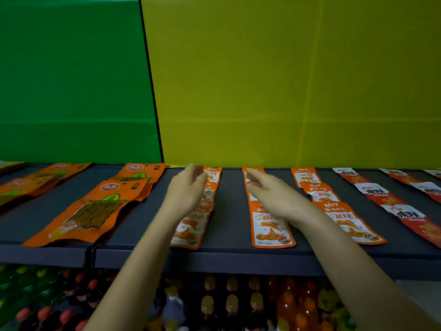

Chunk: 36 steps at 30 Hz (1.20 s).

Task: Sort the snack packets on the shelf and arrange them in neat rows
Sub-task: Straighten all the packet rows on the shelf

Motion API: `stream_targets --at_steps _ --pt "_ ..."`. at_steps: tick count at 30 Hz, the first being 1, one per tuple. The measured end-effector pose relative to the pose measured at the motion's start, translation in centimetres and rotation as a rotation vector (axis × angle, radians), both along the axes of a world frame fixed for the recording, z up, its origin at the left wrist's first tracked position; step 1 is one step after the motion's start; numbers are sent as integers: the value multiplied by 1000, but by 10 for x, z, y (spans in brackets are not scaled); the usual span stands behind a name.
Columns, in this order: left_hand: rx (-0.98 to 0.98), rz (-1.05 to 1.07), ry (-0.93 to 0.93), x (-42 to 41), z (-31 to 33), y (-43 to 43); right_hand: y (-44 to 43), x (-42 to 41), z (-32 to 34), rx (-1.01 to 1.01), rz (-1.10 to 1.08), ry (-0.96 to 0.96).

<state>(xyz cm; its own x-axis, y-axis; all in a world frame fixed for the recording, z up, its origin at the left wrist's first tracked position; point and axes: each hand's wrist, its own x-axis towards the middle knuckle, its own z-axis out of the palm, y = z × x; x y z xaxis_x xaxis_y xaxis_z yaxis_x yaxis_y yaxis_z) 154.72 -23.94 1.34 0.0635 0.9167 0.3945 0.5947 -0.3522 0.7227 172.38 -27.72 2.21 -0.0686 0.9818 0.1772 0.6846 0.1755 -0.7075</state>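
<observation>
Orange-and-white snack packets lie in front-to-back rows on the dark shelf [233,237]. My left hand [187,187] hovers over the left row [191,229], fingers relaxed and holding nothing, blurred by motion. My right hand [269,189] reaches over the middle row [272,231], fingers stretched toward its far packets; whether they touch is unclear. A third orange-and-white row [350,223] lies just right of my right forearm. Larger orange packets with a clear window [88,216] lie overlapping at the left. Red-and-white packets [386,199] form rows at the right.
A green panel [71,80] and a yellow panel [286,80] back the shelf. More orange packets [35,182] lie at the far left. Below the shelf's front edge stand several bottles [231,304] with coloured caps.
</observation>
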Motion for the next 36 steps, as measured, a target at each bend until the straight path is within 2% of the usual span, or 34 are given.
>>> stream_targets --at_steps 5,8,11,15,26,36 --pt "-267 15 168 -22 -9 52 57 -62 10 -112 -99 -122" --pt "-338 -22 111 -24 -26 71 88 -81 -8 -171 -221 -206" --pt "-309 -28 121 -22 -39 80 106 -89 -33 -197 -332 -154" --pt "-281 -53 188 -23 -43 91 114 -93 -49 -82 -396 -205" --pt "-227 -61 312 -24 -43 106 121 -92 -52 -70 -313 -344" --pt "-207 -19 297 -28 -45 106 122 -98 -52 -90 -267 -350"
